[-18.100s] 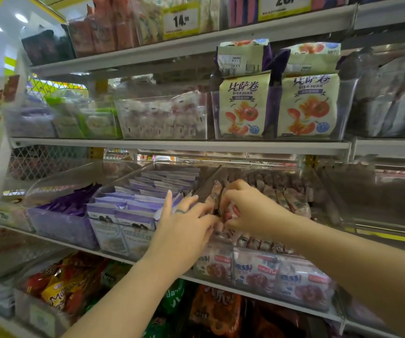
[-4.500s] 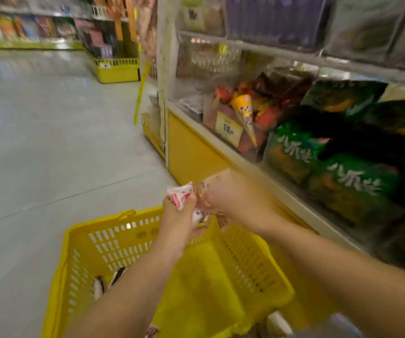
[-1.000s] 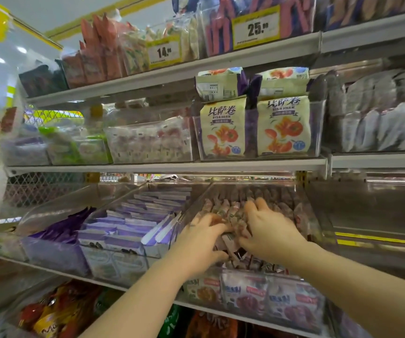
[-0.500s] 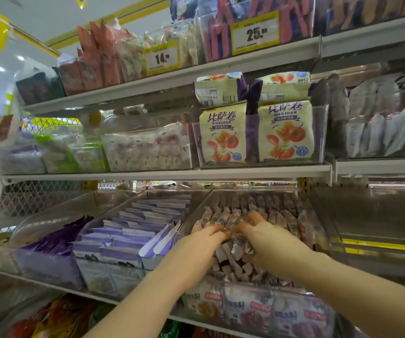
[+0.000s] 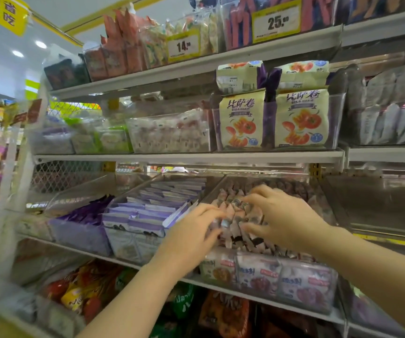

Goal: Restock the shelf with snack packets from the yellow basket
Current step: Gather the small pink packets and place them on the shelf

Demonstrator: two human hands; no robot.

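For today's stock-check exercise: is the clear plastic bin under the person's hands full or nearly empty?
Full: the clear plastic bin holds small pink-and-white snack packets standing in tight rows front to back.

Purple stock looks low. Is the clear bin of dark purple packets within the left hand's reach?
Likely yes: left hand sits nearby; the clear bin of dark purple packets is open-topped.

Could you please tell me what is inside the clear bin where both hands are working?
The clear bin holds rows of small snack packets standing on edge. The left hand and right hand cover the middle rows; the bin's floor is hidden.
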